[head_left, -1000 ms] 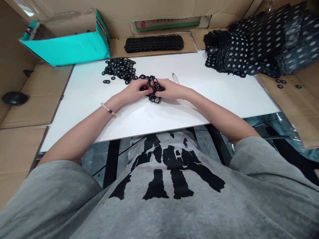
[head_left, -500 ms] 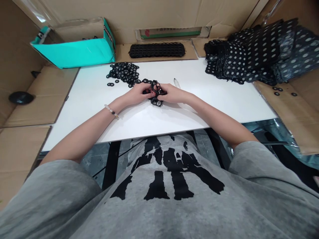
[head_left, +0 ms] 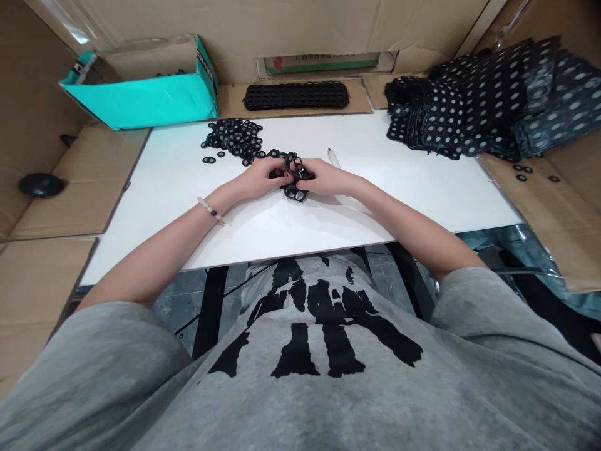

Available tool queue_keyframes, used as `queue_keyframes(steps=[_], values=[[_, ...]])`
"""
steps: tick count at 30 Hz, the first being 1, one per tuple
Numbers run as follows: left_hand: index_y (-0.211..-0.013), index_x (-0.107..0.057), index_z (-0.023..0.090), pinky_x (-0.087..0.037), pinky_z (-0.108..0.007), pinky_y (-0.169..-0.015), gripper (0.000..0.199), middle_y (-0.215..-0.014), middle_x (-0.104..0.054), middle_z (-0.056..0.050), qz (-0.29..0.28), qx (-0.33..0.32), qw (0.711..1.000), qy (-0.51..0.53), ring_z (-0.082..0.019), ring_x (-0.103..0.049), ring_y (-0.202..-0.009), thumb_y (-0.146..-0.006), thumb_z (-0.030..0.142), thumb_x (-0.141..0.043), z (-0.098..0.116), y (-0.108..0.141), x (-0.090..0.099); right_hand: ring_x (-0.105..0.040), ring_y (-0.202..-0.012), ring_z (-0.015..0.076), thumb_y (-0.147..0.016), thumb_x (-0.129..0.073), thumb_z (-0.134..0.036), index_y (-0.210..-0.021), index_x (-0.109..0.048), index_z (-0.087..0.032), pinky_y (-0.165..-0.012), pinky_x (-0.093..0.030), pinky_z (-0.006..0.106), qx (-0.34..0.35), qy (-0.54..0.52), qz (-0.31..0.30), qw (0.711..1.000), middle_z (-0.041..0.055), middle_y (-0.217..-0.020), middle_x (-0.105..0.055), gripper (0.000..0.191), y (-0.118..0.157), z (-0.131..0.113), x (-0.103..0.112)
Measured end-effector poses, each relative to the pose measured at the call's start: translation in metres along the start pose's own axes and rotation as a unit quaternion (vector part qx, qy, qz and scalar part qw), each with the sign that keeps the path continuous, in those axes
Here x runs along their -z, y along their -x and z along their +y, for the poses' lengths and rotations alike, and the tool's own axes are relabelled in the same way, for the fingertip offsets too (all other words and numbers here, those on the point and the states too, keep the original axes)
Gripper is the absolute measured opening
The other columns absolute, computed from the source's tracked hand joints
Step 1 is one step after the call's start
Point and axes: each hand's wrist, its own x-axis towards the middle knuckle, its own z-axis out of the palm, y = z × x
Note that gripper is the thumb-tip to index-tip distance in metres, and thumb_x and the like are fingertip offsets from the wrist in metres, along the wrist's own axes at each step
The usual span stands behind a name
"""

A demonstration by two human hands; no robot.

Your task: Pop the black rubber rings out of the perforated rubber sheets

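Observation:
A crumpled black sheet with round holes (head_left: 295,193) is bunched up between my hands, just above the white tabletop (head_left: 300,232). My left hand (head_left: 263,176) pinches its left side, thumb and fingers closed. From the other side my right hand (head_left: 326,176) grips it with bent fingers. Some of the fingertips are hidden in the black folds. Small black rings (head_left: 235,138) lie heaped behind and to the left of my left hand, reaching close to the sheet. A pen (head_left: 333,158) lies just behind my right hand.
A turquoise open box (head_left: 141,100) stands at the back left. At the back centre sits a long black stack (head_left: 295,96) of holed pieces. Several black holed sheets (head_left: 451,106) are piled at the back right. On the left cardboard rests a black rounded object (head_left: 41,185).

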Motion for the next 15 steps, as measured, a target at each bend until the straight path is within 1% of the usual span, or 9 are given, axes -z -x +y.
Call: queue_keyframes(steps=[3, 9, 12, 15], values=[[-0.099, -0.080, 0.025, -0.058, -0.043, -0.096, 0.021, -0.099, -0.083, -0.005, 0.001, -0.002, 1.000, -0.005, -0.028, -0.074, -0.097, -0.097, 0.046, -0.085, -0.001, 0.000, 0.000, -0.066, -0.110, 0.0295, -0.083, -0.073, -0.023, -0.113, -0.069, -0.025, -0.111, -0.059, 0.047, -0.003, 0.003, 0.002, 1.000, 0.0076, -0.110, -0.077, 0.030, 0.000, -0.001, 0.000], [-0.101, -0.079, 0.027, -0.056, -0.041, -0.093, 0.023, -0.096, -0.081, -0.004, 0.000, -0.005, 1.000, 0.014, -0.027, -0.072, -0.095, -0.097, 0.048, -0.086, -0.001, -0.001, 0.000, -0.066, -0.110, 0.0295, -0.082, -0.073, -0.022, -0.112, -0.068, -0.026, -0.110, -0.058, 0.047, 0.003, 0.013, 0.002, 1.000, 0.0077, -0.112, -0.078, 0.031, 0.000, 0.002, 0.000], [-0.100, -0.079, 0.026, -0.057, -0.041, -0.094, 0.023, -0.093, -0.079, -0.004, 0.003, -0.006, 1.000, 0.015, -0.027, -0.072, -0.094, -0.097, 0.049, -0.085, 0.007, 0.001, 0.000, -0.066, -0.111, 0.0295, -0.082, -0.074, -0.021, -0.112, -0.067, -0.026, -0.110, -0.057, 0.047, 0.007, 0.018, 0.000, 1.000, 0.0071, -0.112, -0.077, 0.030, 0.000, 0.002, -0.001], [-0.101, -0.080, 0.027, -0.060, -0.043, -0.098, 0.024, -0.092, -0.079, -0.004, 0.019, -0.011, 1.000, 0.018, -0.029, -0.075, -0.098, -0.099, 0.050, -0.084, 0.019, 0.006, -0.001, -0.066, -0.111, 0.0293, -0.083, -0.075, -0.019, -0.110, -0.066, -0.026, -0.109, -0.056, 0.046, 0.012, 0.023, -0.003, 1.000, 0.0062, -0.110, -0.076, 0.029, 0.000, 0.001, -0.002]])
